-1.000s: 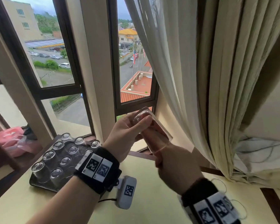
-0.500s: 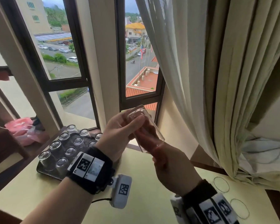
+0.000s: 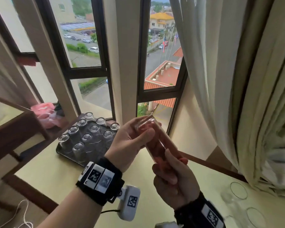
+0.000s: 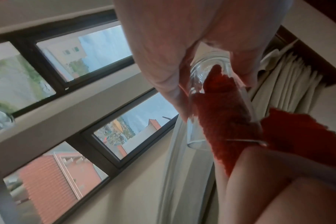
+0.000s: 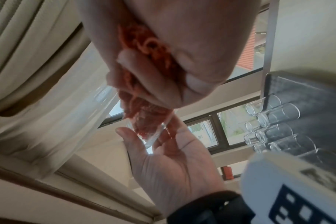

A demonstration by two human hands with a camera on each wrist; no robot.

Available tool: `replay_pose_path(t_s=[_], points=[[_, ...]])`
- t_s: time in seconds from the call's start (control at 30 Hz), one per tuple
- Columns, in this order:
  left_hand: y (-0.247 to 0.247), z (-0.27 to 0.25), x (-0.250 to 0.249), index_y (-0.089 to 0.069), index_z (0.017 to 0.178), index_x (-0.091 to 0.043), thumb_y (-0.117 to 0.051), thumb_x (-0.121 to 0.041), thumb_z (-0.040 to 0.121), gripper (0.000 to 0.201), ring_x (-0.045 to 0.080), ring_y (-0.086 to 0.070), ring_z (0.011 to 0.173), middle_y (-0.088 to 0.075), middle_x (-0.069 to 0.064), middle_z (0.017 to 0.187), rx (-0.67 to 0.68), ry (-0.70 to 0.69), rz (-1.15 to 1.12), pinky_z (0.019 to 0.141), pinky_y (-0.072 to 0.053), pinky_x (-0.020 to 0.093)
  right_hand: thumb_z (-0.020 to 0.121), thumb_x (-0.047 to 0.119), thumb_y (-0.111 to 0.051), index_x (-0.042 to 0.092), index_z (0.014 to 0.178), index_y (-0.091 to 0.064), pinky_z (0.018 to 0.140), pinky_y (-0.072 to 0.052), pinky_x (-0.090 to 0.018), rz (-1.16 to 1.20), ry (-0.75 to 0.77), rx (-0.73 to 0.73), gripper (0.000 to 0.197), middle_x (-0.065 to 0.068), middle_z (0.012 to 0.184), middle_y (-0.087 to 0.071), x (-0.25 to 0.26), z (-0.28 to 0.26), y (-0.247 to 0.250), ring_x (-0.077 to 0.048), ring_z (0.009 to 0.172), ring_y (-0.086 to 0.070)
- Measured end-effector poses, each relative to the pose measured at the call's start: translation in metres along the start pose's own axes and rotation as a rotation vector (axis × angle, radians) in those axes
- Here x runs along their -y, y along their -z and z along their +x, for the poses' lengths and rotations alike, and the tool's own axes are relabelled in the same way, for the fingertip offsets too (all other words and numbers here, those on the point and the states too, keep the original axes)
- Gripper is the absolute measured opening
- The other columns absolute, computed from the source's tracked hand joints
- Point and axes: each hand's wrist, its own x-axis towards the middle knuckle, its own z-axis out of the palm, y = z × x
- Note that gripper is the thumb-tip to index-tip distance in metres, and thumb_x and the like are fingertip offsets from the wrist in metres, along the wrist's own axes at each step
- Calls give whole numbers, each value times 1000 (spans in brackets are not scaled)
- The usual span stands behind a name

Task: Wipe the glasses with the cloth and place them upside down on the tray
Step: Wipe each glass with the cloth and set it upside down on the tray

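A clear drinking glass (image 3: pixel 156 139) is held in the air above the table, tilted, its base toward the window. My left hand (image 3: pixel 135 137) grips the base end with fingers and thumb. A red cloth (image 4: pixel 226 115) is stuffed inside the glass (image 4: pixel 205 97) and spills out of its mouth. My right hand (image 3: pixel 174 176) grips the bunched cloth (image 5: pixel 144 50) at the glass's open end. The dark tray (image 3: pixel 62 151) sits at the table's left back, with several glasses (image 3: pixel 80 134) standing upside down on it.
A cream table (image 3: pixel 64 183) runs under the window (image 3: pixel 161 63). Pale curtains (image 3: pixel 229 79) hang at the right. Two or three more clear glasses (image 3: pixel 238 190) stand near the right edge. A pink bundle (image 3: pixel 44 112) lies on the sill beyond a dark wooden ledge (image 3: pixel 15 134). A white cord (image 3: pixel 21 213) trails at the lower left.
The view has swung right and down, so the tray and both hands sit more central. Both hands keep their hold, and the glass has tilted slightly flatter.
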Motion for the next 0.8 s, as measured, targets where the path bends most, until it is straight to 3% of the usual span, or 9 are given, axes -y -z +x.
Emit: replay_pose_path(t_s=[0.07, 0.13, 0.27, 0.37, 0.43, 0.5, 0.57, 0.67, 0.8], points=[[7, -5, 1, -68, 131, -12, -98, -51, 68, 81, 44, -71, 119, -75, 23, 125, -52, -36, 107, 104, -57, 56, 66, 22, -101, 16, 115, -76, 28, -31, -15, 4, 11, -101, 55, -2, 67, -56, -6, 4, 4, -2, 36, -35], [17, -12, 1, -64, 133, -15, -96, -54, 67, 83, 39, -74, 116, -78, 17, 121, -99, -51, 189, 100, -61, 48, 62, 26, -103, 18, 98, -78, 29, -28, -15, -119, 43, -223, 45, -1, 64, -49, -12, 10, 7, -4, 37, -36], [46, -15, -1, -59, 138, -9, -95, -61, 64, 98, 30, -77, 110, -78, 11, 118, -194, -82, 275, 92, -65, 41, 83, 24, -84, 19, 103, -82, 38, -34, -22, -713, 180, -459, 21, -19, 71, -65, -19, 18, 8, -18, 49, -52], [76, -10, -6, -62, 130, -14, -92, -53, 67, 80, 21, -79, 103, -79, 4, 112, -278, -100, 354, 90, -64, 32, 87, 20, -83, 36, 94, -84, 46, -50, -29, -1000, 376, -586, 18, -6, 81, -79, -24, 23, 7, -18, 69, -70], [102, -5, -7, -62, 124, -25, -92, -43, 70, 65, 13, -79, 99, -80, 0, 108, -367, -84, 428, 90, -64, 29, 90, 24, -79, 49, 96, -81, 76, -63, -35, -1139, 524, -609, 26, 8, 104, -81, -26, 28, 16, -16, 98, -75], [128, -1, 1, -61, 123, -32, -99, -52, 65, 72, 13, -79, 101, -78, 1, 111, -438, -47, 510, 89, -63, 31, 88, 41, -74, 59, 96, -75, 108, -53, -49, -1450, 594, -697, 19, 10, 144, -64, -30, 35, 27, -24, 140, -53], [150, 2, 14, -59, 121, -33, -101, -51, 64, 73, 13, -77, 97, -74, -3, 112, -483, 15, 633, 88, -62, 34, 89, 42, -70, 53, 95, -72, 121, -37, -57, -1656, 659, -742, 12, 6, 162, -46, -31, 41, 33, -28, 159, -25], [176, 9, 41, -56, 119, -30, -101, -39, 66, 70, 11, -71, 96, -69, -7, 109, -513, 118, 763, 88, -59, 32, 93, 17, -74, 33, 110, -78, 122, -39, -47, -1805, 817, -520, 24, 6, 144, -65, -34, 48, 38, -25, 150, -45], [215, 25, 77, -57, 119, -27, -102, -35, 68, 68, 17, -69, 99, -69, -4, 108, -550, 252, 894, 94, -57, 35, 105, 27, -66, 31, 122, -77, 86, -62, -34, -1861, 652, -270, 21, 16, 118, -75, -49, 59, 51, -8, 108, -72]])
